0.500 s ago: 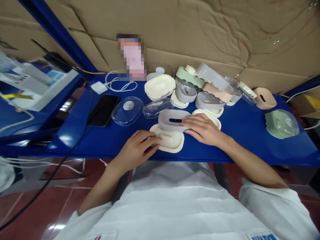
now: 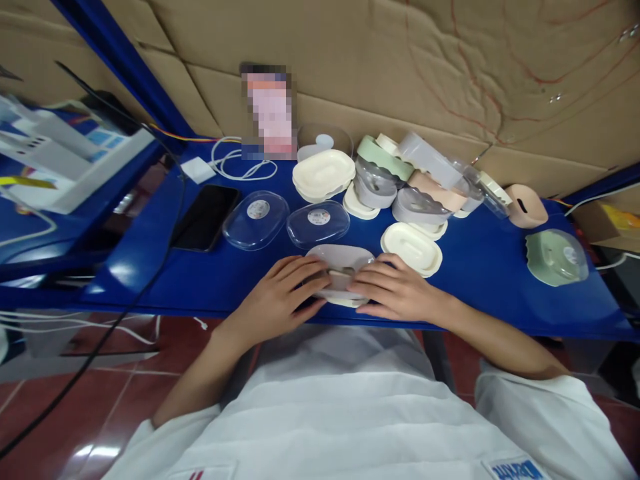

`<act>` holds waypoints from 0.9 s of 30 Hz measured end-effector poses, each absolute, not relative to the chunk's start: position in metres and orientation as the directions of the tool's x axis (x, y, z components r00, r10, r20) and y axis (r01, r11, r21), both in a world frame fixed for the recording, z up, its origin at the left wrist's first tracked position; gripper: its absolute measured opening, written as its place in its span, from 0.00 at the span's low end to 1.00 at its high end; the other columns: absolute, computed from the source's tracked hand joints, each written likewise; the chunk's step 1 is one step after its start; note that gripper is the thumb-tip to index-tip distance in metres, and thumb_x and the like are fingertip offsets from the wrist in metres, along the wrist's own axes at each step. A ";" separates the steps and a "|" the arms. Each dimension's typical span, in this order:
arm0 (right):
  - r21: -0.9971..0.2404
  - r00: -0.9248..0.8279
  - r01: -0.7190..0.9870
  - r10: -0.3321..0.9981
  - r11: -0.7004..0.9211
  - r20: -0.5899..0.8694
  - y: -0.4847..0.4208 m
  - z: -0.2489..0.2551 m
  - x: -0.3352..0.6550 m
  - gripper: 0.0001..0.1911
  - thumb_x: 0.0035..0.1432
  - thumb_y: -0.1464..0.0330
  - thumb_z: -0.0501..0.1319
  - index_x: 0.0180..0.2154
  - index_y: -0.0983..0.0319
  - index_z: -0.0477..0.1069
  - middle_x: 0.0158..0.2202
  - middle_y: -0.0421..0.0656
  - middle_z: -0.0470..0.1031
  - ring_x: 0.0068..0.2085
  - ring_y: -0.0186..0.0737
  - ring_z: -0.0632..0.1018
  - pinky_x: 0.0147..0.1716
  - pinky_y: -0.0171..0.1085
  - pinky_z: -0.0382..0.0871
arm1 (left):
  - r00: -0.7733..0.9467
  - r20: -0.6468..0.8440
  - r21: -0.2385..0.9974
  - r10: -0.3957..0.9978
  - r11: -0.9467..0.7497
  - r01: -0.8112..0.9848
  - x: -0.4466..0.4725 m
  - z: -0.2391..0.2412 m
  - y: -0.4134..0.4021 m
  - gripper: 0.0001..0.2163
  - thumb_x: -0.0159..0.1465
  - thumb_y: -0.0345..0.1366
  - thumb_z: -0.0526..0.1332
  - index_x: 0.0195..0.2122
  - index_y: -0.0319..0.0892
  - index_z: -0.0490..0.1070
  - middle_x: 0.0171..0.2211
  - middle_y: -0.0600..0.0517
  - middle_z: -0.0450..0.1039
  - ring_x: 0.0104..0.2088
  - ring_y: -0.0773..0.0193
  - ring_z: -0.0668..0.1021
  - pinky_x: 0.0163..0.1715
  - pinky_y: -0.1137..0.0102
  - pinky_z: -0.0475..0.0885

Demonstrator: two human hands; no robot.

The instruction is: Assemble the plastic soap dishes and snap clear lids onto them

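Observation:
A pale grey plastic box shell [image 2: 340,255] with a slot in its face lies near the front edge of the blue table. My left hand [image 2: 287,293] grips its left end with bent fingers. At the right end my right hand [image 2: 400,288] holds it the same way, fingertips close to the slot. Under the shell, a thin edge of a cream oval base [image 2: 345,303] shows; the rest is hidden. Just beyond my right hand lies another cream oval piece [image 2: 411,250]. Two clear lids with round stickers, one left [image 2: 256,220] and one nearer the middle [image 2: 319,223], lie behind my left hand.
Behind is a pile of grey, green and peach shells [image 2: 425,180] beside stacked cream pieces [image 2: 324,175]. A peach shell [image 2: 527,205] and a green box under a clear lid [image 2: 557,257] stand right. At left are a black phone [image 2: 207,217] and a white cable [image 2: 245,170].
The grey shell has come toward me and now covers the cream base. My right hand moved with it, and my left hand shifted from the base to the shell. The middle clear lid now lies flatter.

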State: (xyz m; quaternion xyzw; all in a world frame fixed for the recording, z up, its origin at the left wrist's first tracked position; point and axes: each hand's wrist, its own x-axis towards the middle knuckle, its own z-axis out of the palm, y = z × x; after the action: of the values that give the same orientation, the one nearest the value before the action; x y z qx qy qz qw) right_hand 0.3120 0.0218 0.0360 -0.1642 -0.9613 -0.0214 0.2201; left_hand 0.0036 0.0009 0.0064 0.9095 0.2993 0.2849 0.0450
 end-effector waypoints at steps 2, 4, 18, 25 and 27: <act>0.000 -0.859 0.338 0.308 0.941 0.408 0.021 0.033 0.310 0.19 0.75 0.59 0.64 0.58 0.63 0.78 0.55 0.50 0.85 0.58 0.47 0.82 0.60 0.48 0.69 | 0.658 0.505 0.233 0.559 -0.822 0.520 0.003 0.004 0.002 0.16 0.72 0.34 0.67 0.60 0.45 0.76 0.59 0.43 0.81 0.63 0.49 0.79 0.63 0.53 0.76; 0.024 -0.862 0.346 0.308 0.938 0.403 0.020 0.030 0.309 0.17 0.76 0.63 0.63 0.60 0.63 0.77 0.57 0.49 0.84 0.60 0.47 0.81 0.61 0.49 0.69 | 0.654 0.512 0.222 0.556 -0.822 0.525 0.003 0.002 0.003 0.14 0.73 0.34 0.67 0.58 0.44 0.77 0.57 0.43 0.82 0.63 0.49 0.80 0.61 0.54 0.77; -0.045 -0.879 0.276 0.271 0.960 0.391 0.024 0.040 0.316 0.12 0.74 0.58 0.65 0.45 0.60 0.80 0.43 0.46 0.85 0.42 0.43 0.81 0.47 0.44 0.72 | 0.549 0.410 0.267 0.728 -0.671 0.691 0.003 0.003 0.004 0.31 0.80 0.46 0.52 0.80 0.41 0.50 0.77 0.34 0.56 0.76 0.39 0.62 0.72 0.43 0.62; -0.035 -0.862 0.323 0.310 0.946 0.401 0.029 0.040 0.323 0.13 0.73 0.58 0.65 0.44 0.61 0.79 0.36 0.44 0.82 0.38 0.42 0.78 0.42 0.43 0.71 | 0.403 0.461 0.218 0.791 -0.541 0.812 0.006 -0.004 0.006 0.24 0.76 0.41 0.60 0.71 0.38 0.68 0.63 0.31 0.71 0.63 0.37 0.76 0.59 0.44 0.75; -0.039 -0.864 0.323 0.311 0.946 0.397 0.028 0.040 0.324 0.13 0.72 0.58 0.65 0.45 0.61 0.79 0.37 0.44 0.82 0.39 0.42 0.78 0.42 0.43 0.71 | 0.370 0.467 0.265 0.803 -0.527 0.807 0.005 -0.006 0.008 0.21 0.76 0.39 0.60 0.68 0.39 0.71 0.68 0.31 0.67 0.67 0.37 0.73 0.62 0.43 0.74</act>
State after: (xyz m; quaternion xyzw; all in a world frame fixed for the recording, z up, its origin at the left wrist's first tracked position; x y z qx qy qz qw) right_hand 0.3239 0.0282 0.0397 -0.1643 -0.9652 -0.0142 0.2030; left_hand 0.0051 0.0079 -0.0060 0.8277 0.4864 0.2799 -0.0042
